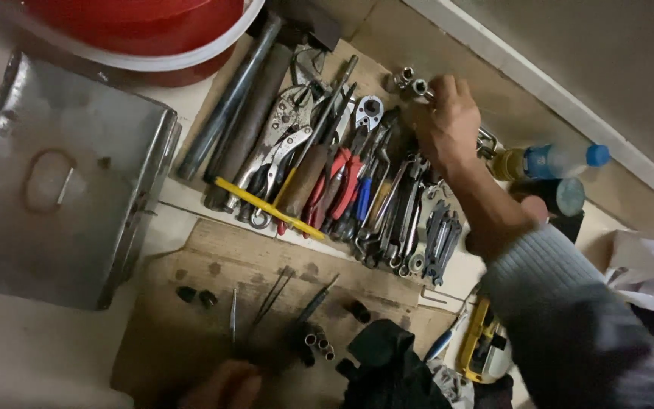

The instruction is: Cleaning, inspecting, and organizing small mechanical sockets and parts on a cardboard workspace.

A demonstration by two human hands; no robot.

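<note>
My right hand [448,121] reaches across a row of hand tools [342,174] laid on cardboard: pliers, wrenches, screwdrivers and a ratchet. Its fingers curl down beside two shiny sockets [410,82] at the far end of the row; what they grip is hidden under the hand. The grey sleeve [569,318] of that arm fills the lower right. Only a blurred part of my left hand [221,385] shows at the bottom edge, close to thin metal rods [266,303] and small dark sockets [319,344] on a brown board [213,257].
A grey metal box [62,182] lies at the left, and a red bucket [138,30] stands at the top. Two long steel bars [244,98] border the tools. A plastic bottle [554,160], a yellow tool [482,344] and black cloth [387,371] lie at the right and bottom.
</note>
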